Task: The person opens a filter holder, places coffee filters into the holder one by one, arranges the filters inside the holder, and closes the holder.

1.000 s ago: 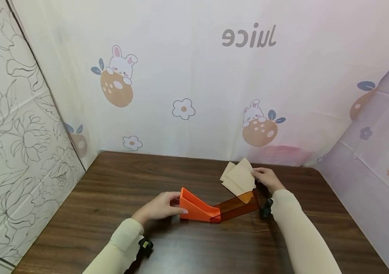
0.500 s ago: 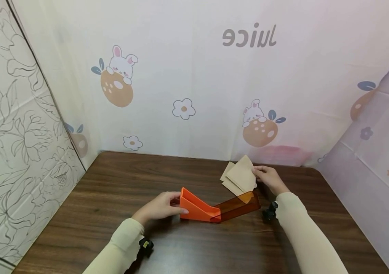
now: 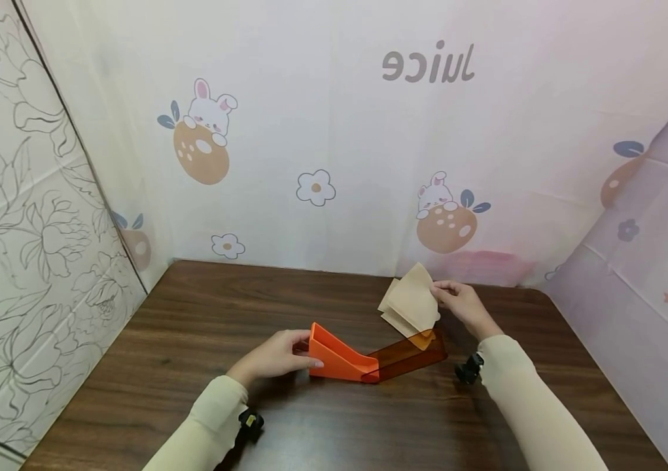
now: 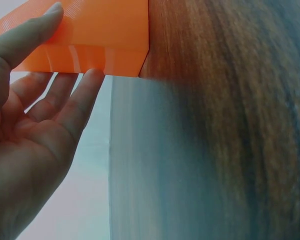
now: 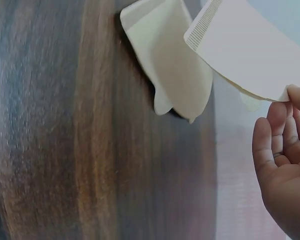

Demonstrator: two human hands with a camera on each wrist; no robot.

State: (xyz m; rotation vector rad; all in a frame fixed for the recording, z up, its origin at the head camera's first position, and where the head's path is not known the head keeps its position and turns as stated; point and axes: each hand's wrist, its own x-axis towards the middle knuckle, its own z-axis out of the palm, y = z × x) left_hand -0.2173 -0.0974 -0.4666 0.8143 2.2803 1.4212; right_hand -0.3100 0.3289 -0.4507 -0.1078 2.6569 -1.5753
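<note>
An orange coffee filter holder (image 3: 334, 362) stands on the table, its see-through brown lid (image 3: 405, 356) swung out to the right. My left hand (image 3: 277, 353) grips the holder's left end. The left wrist view shows the thumb on one face of the holder (image 4: 105, 30) and the fingertips against an adjoining face. Between thumb and finger, my right hand (image 3: 462, 306) pinches the edge of a tan paper coffee filter (image 3: 415, 294), raised and tilted. Below it lie other coffee filters (image 5: 165, 55), seen apart from the held filter (image 5: 245, 47) in the right wrist view.
The dark wood-grain table (image 3: 222, 307) runs back to a printed curtain (image 3: 316, 131). Another patterned panel (image 3: 33, 229) rises along the left side. Small black wrist cameras (image 3: 250, 424) hang beneath both forearms.
My right hand has shifted slightly up and back, lifting the pinched coffee filter a little away from the others. The left hand and the holder have stayed in place.
</note>
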